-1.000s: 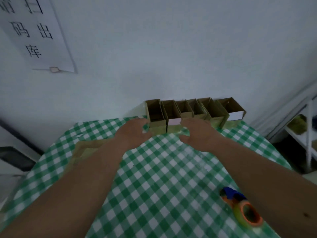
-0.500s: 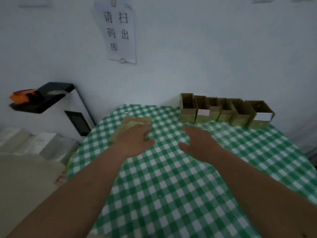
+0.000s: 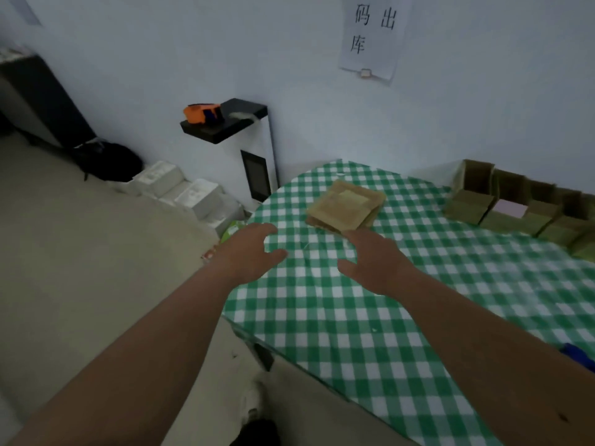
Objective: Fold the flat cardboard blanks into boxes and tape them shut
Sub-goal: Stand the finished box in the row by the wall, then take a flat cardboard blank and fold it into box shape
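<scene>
Empty-handed, fingers spread, left hand [image 3: 254, 249] and right hand [image 3: 375, 259] reach toward the stack of flat blanks [image 3: 346, 209] on the counter [image 3: 354, 317], apparently to lift the next one.

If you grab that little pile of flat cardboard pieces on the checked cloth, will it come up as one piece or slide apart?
Probably slide apart: the stack of flat blanks looks loose and already slightly fanned, with nothing visibly binding it. Each sheet looks thin, so likely light and a bit bendy. Lying flat, it shouldn't roll or tip. Both the left hand and the right hand are open.
</scene>
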